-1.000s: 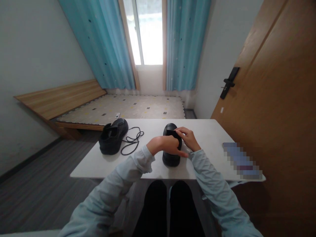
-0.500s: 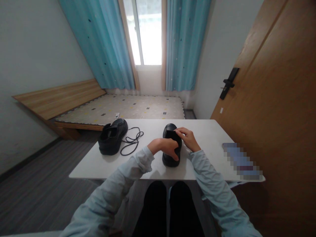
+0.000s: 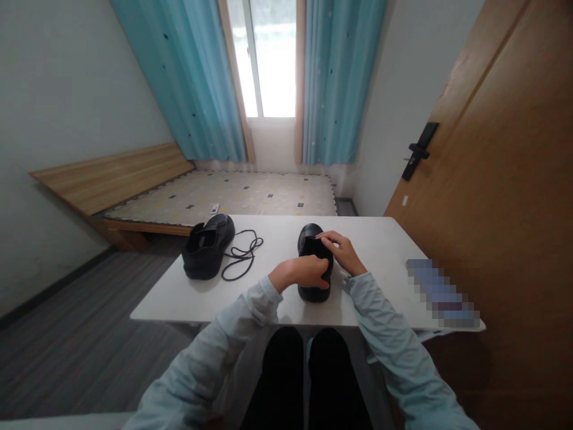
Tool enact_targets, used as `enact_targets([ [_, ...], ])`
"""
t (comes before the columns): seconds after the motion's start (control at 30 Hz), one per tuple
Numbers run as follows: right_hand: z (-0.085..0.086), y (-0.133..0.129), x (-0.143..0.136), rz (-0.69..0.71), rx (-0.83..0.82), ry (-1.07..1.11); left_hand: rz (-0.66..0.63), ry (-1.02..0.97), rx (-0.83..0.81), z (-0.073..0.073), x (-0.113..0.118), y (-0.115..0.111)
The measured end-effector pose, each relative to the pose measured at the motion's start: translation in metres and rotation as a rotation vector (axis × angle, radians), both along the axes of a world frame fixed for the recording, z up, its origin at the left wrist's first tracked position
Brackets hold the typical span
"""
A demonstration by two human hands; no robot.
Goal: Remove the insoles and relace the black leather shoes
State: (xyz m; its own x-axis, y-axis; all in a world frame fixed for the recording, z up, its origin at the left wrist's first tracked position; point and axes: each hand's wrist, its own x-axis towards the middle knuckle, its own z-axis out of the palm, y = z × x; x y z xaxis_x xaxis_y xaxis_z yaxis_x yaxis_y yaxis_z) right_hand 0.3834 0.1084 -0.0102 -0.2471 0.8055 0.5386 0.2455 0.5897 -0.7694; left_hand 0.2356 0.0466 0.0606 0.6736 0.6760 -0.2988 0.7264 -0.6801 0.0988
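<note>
A black shoe point(image 3: 313, 294) stands on the white table point(image 3: 170, 304) in front of me, its toe toward the window. My left hand point(image 3: 308, 272) reaches across the shoe's opening, with its fingers closed on the shoe's right side. At the upper front of the shoe, near its tongue, my right hand point(image 3: 338, 246) pinches with thumb and forefinger; what lies between the fingertips is too small to make out. Another black shoe point(image 3: 203, 254) stands at the left of the table, and a loose black lace point(image 3: 242, 257) lies curled beside it.
A blurred bluish flat item point(image 3: 441, 292) lies at the table's right edge. Beyond the table is a bed point(image 3: 250, 191) with a small white object point(image 3: 215, 208) on it. A wooden door point(image 3: 492, 179) stands on the right.
The thumb of my left hand has drawn in closer to its fingers over the shoe. My right hand stays at the shoe's front. The whole view has shifted slightly.
</note>
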Motion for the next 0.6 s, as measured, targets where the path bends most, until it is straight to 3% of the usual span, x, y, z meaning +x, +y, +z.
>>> enact_targets([
  [0.2, 0.0, -0.001, -0.002, 0.003, 0.006, 0.014, 0.081, -0.256, 0.086, -0.016, -0.011, -0.009],
  [0.37, -0.002, 0.0, 0.001, 0.031, 0.046, -0.015, 0.139, -0.712, 0.056, -0.008, -0.036, -0.004],
  [0.47, -0.002, 0.001, 0.002, 0.061, 0.08, -0.05, 0.421, -0.795, 0.236, -0.001, -0.065, 0.011],
  [0.6, -0.001, 0.0, 0.003, 0.041, 0.087, -0.062, 0.795, -0.598, 0.442, -0.004, -0.114, 0.038],
])
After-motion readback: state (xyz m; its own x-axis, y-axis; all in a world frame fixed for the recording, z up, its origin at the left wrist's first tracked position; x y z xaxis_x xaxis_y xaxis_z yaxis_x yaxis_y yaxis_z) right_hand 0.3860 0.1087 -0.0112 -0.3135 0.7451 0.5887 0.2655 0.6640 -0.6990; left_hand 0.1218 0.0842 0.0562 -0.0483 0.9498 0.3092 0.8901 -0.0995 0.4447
